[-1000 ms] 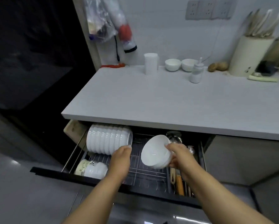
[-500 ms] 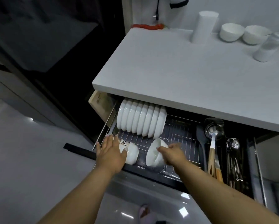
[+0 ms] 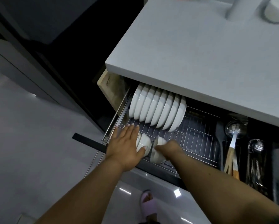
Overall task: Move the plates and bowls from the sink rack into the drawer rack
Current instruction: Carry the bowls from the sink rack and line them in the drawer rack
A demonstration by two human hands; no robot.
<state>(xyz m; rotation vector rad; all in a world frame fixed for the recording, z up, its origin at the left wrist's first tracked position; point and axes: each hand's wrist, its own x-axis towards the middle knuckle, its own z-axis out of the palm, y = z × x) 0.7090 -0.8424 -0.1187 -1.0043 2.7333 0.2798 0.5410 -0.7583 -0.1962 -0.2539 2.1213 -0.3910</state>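
My right hand still grips the plain white ceramic bowl, now lowered onto the wire drawer rack at lower centre; my left hand, fingers straight, rests on the neighbouring patterned white bowl, as before

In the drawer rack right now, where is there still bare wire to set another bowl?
Bare wire lies right of the right hand, between the plate row and the spatula. The front-left corner is crowded: the left hand rests on bowls.
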